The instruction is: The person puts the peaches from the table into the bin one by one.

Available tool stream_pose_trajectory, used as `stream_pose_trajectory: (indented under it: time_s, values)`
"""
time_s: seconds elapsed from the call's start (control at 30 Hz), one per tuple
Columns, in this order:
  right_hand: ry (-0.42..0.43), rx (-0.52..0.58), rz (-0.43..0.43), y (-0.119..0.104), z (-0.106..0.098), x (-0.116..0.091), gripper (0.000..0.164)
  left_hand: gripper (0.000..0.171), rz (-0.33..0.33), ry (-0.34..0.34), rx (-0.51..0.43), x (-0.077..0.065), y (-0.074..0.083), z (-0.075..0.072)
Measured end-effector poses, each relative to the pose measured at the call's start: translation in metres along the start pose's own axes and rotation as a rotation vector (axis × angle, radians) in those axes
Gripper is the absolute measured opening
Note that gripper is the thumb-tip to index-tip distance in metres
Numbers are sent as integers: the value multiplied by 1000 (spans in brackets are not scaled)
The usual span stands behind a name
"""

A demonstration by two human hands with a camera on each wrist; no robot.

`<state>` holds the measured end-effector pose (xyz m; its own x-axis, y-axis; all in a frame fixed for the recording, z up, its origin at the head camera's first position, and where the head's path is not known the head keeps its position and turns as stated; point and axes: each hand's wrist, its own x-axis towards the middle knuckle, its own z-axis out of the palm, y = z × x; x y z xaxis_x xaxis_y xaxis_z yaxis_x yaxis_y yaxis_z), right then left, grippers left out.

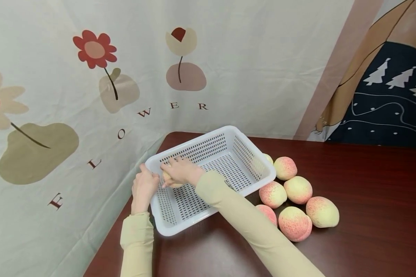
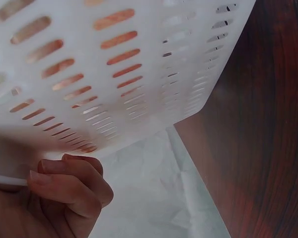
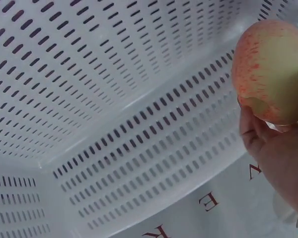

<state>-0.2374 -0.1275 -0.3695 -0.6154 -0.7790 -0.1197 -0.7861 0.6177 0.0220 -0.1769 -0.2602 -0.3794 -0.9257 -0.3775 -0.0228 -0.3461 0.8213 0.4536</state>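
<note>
A white perforated plastic basket (image 1: 213, 215) stands tilted on the table's left part. My left hand (image 1: 145, 189) grips its left end, fingers curled over the rim; the left wrist view shows those fingers (image 2: 69, 186) beneath the rim, outside the slotted wall. My right hand (image 1: 181, 171) reaches inside the basket near the left end and holds a peach (image 3: 270, 72), yellow with a pink-red blush. In the head view the hand covers most of that peach. Apart from it, the basket floor shows only its slots.
Several peaches (image 1: 298, 189) lie grouped on the dark red wooden table (image 1: 378, 184), right of the basket, some partly behind its rim or my right sleeve. A pale cloth (image 1: 249, 77) printed with flowers and letters hangs behind and along the left edge.
</note>
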Motion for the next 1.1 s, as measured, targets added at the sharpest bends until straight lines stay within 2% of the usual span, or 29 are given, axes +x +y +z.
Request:
stream_pose_trajectory:
  time_s: [0.1,0.33,0.43,0.7,0.9,1.1]
  values:
    - [52,-44,-20,0,5,-1,64,54,3,10,4,0,1,1]
    - [193,25,-38,0,8,-1,37,52,18,12,11,0,3,1]
    - [181,35,-41,-1,7,-1,34,52,17,8,12,0,3,1]
    - [23,86,21,11,-13,-13,49,55,-7,-5,5,-1,1,-1]
    - [48,89,10,37,-42,-39,48,53,-4,0,-9,-1,0,-2]
    - [124,194,70,73,-62,-78,49,55,-7,-5,-16,0,0,-2]
